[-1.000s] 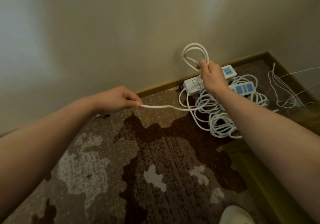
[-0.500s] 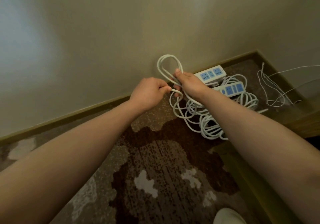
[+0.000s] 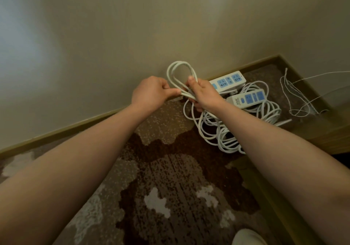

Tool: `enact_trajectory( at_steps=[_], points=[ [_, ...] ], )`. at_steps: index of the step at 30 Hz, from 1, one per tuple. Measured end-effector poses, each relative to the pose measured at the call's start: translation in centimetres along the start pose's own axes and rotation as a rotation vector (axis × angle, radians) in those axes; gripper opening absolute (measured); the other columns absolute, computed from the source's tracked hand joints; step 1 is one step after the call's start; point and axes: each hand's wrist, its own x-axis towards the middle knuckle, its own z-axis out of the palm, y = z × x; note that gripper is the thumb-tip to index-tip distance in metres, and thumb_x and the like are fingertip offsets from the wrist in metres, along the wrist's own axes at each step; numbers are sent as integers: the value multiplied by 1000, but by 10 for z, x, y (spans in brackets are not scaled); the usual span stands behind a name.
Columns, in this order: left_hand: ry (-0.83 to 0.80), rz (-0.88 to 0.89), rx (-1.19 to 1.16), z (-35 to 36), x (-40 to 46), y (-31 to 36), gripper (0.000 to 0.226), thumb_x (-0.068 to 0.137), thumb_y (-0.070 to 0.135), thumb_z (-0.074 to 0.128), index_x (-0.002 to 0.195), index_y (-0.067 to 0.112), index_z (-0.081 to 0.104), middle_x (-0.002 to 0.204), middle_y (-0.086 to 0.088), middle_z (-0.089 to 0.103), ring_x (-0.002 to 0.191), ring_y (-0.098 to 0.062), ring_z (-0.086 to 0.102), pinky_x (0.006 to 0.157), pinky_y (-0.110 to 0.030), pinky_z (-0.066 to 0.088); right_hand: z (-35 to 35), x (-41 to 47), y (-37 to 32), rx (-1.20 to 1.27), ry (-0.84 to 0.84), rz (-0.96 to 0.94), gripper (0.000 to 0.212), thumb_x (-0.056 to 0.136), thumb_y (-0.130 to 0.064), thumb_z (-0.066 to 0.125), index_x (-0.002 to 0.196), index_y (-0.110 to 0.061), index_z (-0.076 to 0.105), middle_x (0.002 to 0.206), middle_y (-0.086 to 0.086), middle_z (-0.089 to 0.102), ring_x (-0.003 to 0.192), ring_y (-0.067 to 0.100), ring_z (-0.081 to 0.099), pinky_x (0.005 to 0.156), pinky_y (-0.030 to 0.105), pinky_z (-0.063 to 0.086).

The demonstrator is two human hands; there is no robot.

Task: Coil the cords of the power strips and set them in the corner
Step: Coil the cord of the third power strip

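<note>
Gripping the gathered loops (image 3: 180,72) of cord (image 3: 208,129), the right hand (image 3: 203,93) curls its fingers round them, the loops standing up above its thumb. The left hand (image 3: 151,91) pinches a strand just beside the right fingers, feeding it in. Below the right wrist the loose cord lies in a heap, with two strips (image 3: 229,81) past the knuckles, near the corner. Judged risk: if the pinch slackens during the hand-over, loops could spring apart and snag in the heap.
</note>
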Motion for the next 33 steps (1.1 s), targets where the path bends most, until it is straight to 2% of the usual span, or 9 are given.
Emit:
enact_trajectory(
  at_steps=[4,7,10,15,19,22,26,29,33],
  points=[
    [-51,26,-3,-23,2,-18,28,83,45,64,70,21,64,56,6,53,55,-12,48,50,-28,32,-7,5,0,14,87,102,52,103,-51,36,101,-5,59,62,5,47,44,16,46,45,27,38],
    [10,-9,-52,-39,0,-32,23,85,41,64,75,21,68,54,6,48,50,-8,41,47,-27,28,-5,3,-1,-55,35,85,60,101,-55,37,105,-1,61,66,9,48,54,22,48,52,33,40],
    [71,-45,-143,-39,-5,-33,27,85,40,65,74,16,69,49,5,43,45,-8,36,45,-26,27,-1,-4,-2,-167,-109,-32,39,96,-53,53,85,-19,66,55,-13,50,47,4,45,47,21,36],
    [76,-75,-191,-38,-11,-30,32,84,39,66,75,9,69,48,5,41,44,-8,34,47,-27,27,-4,-4,-5,-283,-158,-79,27,92,-42,66,87,-15,70,46,-19,50,41,-3,44,42,9,30],
    [-25,-109,-261,-43,-17,-39,28,85,36,67,76,9,68,52,3,41,45,-7,33,46,-25,28,-6,-2,-7,-476,-155,-64,40,95,-48,58,89,-12,71,55,-5,52,50,11,50,51,28,37],
    [-158,-127,-299,-49,-22,-50,18,89,29,62,79,15,67,59,1,45,49,-9,37,48,-24,31,-9,0,-7,-574,-86,-15,51,97,-50,52,85,-3,65,64,10,56,59,29,57,55,36,42],
    [-321,-128,-344,-56,-28,-68,20,96,22,50,89,14,67,63,-2,44,57,-16,39,57,-28,35,-13,0,-2,-523,11,55,51,98,-51,51,71,-9,59,57,4,50,51,22,49,51,31,36],
    [-313,-119,-327,-68,-34,-84,29,99,26,44,81,15,65,60,0,42,56,-16,38,57,-28,35,-18,2,-1,-438,150,109,49,98,-51,51,65,-15,54,54,2,49,48,20,47,47,30,33],
    [-225,-109,-257,-79,-42,-101,30,99,24,44,74,18,60,58,0,41,45,-11,34,43,-22,28,-23,5,-1,-334,291,134,51,98,-52,49,75,-8,58,66,8,56,60,25,53,55,34,38]
  ],
)
